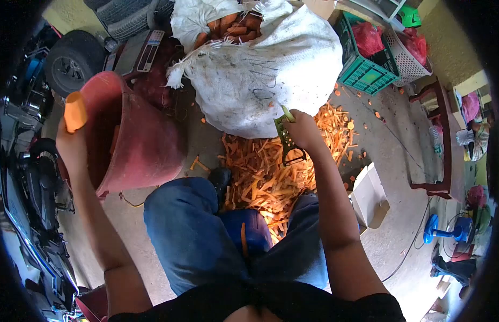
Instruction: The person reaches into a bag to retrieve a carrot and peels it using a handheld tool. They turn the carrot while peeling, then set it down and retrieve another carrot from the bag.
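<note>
At the left, my left hand (71,144) is closed around a peeled orange carrot (75,111), whose thick cut end points up. That hand is by the rim of a large red tub (147,139), which leans toward me with its inside in shadow. My right hand (303,130) grips a green peeler (288,140) with a slotted, flat body. The peeler hangs above a heap of orange peelings (260,180) on the floor between my feet. Beyond the heap stands a big white woven sack (265,75), with carrots (236,28) showing in its opening.
A blue container (246,228) sits between my knees. To the right lies an open cardboard box (370,196). A green crate (370,70) and a white basket (407,59) hold red bags. Tyres (75,61) stand back left, and a motorcycle (32,214) lines the left side.
</note>
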Demonstrator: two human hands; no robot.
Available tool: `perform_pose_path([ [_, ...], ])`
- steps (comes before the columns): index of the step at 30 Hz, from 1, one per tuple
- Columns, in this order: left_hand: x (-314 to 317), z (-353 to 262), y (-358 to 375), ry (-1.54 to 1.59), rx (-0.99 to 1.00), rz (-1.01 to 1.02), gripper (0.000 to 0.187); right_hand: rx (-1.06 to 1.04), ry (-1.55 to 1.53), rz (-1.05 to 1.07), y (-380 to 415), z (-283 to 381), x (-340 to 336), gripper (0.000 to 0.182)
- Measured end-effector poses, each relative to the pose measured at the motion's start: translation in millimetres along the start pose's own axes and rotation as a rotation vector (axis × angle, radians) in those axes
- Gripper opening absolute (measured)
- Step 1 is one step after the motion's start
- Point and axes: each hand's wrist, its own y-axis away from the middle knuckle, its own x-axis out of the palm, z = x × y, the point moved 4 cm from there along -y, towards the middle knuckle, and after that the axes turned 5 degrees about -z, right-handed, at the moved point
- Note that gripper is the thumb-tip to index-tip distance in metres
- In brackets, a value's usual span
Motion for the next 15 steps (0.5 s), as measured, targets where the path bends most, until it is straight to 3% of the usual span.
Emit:
perform_pose_path([
  [3, 5, 40, -23, -0.685, 0.057, 0.093, 0.038, 0.082, -0.098, -0.009, 7, 7, -26, 0.023],
  [4, 9, 35, -20, -0.684, 0.059, 0.090, 0.038, 0.050, -0.093, -0.045, 5, 0, -30, 0.024],
  [6, 22, 15, -11, -0.790, 0.288, 0.089, 0.045, 0.017, -0.100, -0.078, 5, -10, -31, 0.023],
  [8, 54, -28, -4, -0.286, 0.522, 0.218, 0.043, 0.000, -0.062, -0.083, 9, -8, -39, 0.023],
  [10, 103, -68, 6, 0.311, 0.148, 0.593, 0.039, 0.030, -0.094, -0.070, 15, 0, -44, 0.023],
  [13, 168, -135, 19, 0.398, 0.629, 0.544, 0.031, 0.015, -0.096, -0.055, 17, 4, -44, 0.023],
  [15, 223, -157, 28, 0.570, 0.298, 0.898, 0.026, -0.023, -0.059, -0.064, 17, 4, -41, 0.022],
])
